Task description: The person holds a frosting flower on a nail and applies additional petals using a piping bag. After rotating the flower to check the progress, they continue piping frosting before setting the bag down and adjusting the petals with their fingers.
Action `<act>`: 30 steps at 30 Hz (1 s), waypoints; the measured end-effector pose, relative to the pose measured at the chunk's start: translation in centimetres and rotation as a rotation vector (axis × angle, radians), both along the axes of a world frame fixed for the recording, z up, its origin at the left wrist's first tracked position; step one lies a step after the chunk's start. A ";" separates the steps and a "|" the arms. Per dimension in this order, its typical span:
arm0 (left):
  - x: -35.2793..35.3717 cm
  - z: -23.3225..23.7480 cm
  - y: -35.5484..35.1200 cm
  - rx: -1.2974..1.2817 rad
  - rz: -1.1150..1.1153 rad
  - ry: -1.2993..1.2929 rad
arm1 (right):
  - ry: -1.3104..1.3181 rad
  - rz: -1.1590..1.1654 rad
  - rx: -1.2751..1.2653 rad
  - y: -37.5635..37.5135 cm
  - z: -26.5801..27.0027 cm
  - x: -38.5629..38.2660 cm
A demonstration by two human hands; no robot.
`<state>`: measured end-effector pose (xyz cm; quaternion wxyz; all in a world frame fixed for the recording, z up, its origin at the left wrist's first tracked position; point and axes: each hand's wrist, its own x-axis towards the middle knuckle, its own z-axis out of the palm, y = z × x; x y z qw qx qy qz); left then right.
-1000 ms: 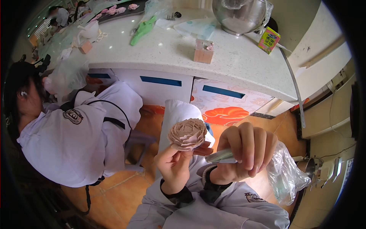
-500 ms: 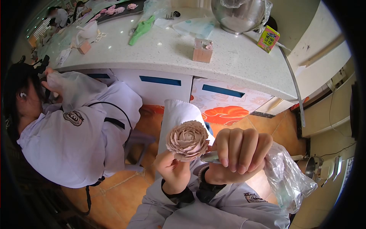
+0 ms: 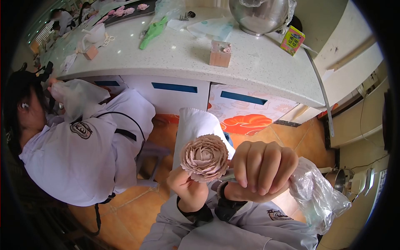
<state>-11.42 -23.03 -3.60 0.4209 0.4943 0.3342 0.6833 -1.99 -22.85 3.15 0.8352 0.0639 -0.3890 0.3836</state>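
Speaker 1: White counter (image 3: 258, 71) fills the top of our view, its curved edge sloping down to the right. A wooden block (image 3: 220, 54), a metal bowl (image 3: 260, 14) and a green piping bag (image 3: 153, 31) sit on it. Where do we have open room?

Speaker 2: Below that edge, over the orange floor (image 3: 133, 212). A co-worker in a white coat (image 3: 91, 154) bends close on our left, so the free room lies ahead and to the right.

Speaker 1: What has changed in the last second?

Speaker 2: Our right hand (image 3: 260, 171) has closed in on the piped flower (image 3: 204, 157). The metal nozzle (image 3: 227, 176), plain to see before, now barely shows beside the petals.

Speaker 1: And how are our hands posed?

Speaker 2: Our left hand (image 3: 189, 187) holds the flower up from beneath, at the centre of our view, with the fingers pinched shut under it. Our right hand is a fist, knuckles up, clenched round the clear piping bag (image 3: 318, 196), which trails off to the right.
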 end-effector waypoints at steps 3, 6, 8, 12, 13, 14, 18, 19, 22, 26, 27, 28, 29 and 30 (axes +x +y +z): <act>0.1 0.1 0.0 0.003 -0.001 -0.027 | 0.034 0.013 0.002 0.0 0.1 -0.2; 0.2 0.3 0.0 -0.014 -0.001 -0.053 | 0.039 0.039 0.020 0.1 0.0 -0.1; -0.3 -0.3 -0.4 -0.042 -0.058 -0.020 | 0.004 0.045 0.038 0.2 -0.1 0.2; -0.3 -0.2 -0.6 -0.061 -0.077 0.006 | 0.017 0.042 0.043 0.1 -0.2 0.3; -0.4 -0.2 -0.6 -0.057 -0.084 0.008 | 0.021 0.035 0.041 0.1 -0.1 0.2; -0.4 -0.3 -0.6 -0.053 -0.091 0.010 | 0.025 0.028 0.039 0.0 -0.1 0.2; -0.5 -0.5 -0.6 -0.032 -0.092 0.017 | 0.069 0.004 0.018 -0.1 0.0 -0.3; -0.5 -0.5 -0.6 -0.034 -0.088 0.022 | 0.056 0.005 0.020 -0.1 0.0 -0.2; -0.5 -0.4 -0.5 -0.028 -0.083 0.025 | 0.053 0.009 0.020 -0.1 -0.1 -0.2; -0.2 -0.4 -0.5 -0.020 -0.053 0.019 | 0.030 0.021 0.038 0.1 0.0 -0.1; -0.2 -0.4 -0.5 -0.028 -0.034 0.023 | 0.037 0.016 0.031 0.1 -0.1 -0.1; -0.2 -0.2 -0.5 -0.015 -0.038 0.037 | 0.044 0.011 0.025 0.0 -0.1 -0.2; -0.3 0.0 -0.4 -0.001 -0.041 0.051 | 0.051 0.006 0.018 0.0 -0.1 -0.3; -0.3 0.1 -0.3 0.012 -0.045 0.065 | 0.050 0.005 0.020 0.0 -0.1 -0.3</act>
